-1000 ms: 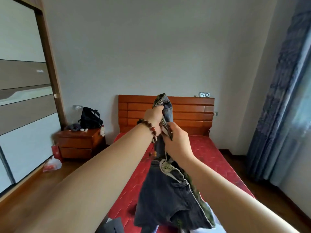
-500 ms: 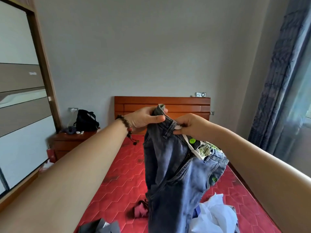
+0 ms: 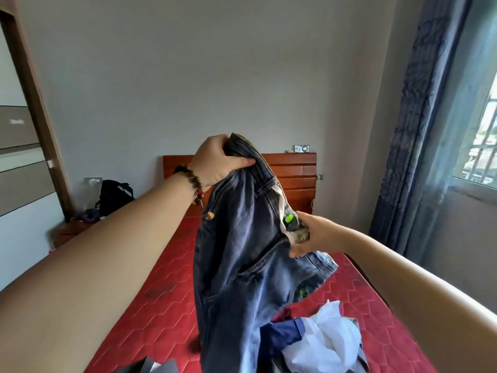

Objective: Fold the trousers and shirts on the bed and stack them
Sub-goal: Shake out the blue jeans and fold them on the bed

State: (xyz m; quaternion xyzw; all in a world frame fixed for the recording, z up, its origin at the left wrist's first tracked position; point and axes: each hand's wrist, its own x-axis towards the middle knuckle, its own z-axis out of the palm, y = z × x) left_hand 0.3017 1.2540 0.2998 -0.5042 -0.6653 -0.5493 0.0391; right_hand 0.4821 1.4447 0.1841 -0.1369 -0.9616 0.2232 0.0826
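the jeans hang in the air above the red bed, their long axis running straight down from the fingers, with the waistband stretched on a slant between the two hands. the left hand sits higher and farther out, fingers curled tight round one end of the waistband, while the right hand is lower and nearer, pinching the other end. below the right hand's fingers lies a loose pile of clothes, so i judge the legs need swinging clear toward the left-hand side before laying flat.
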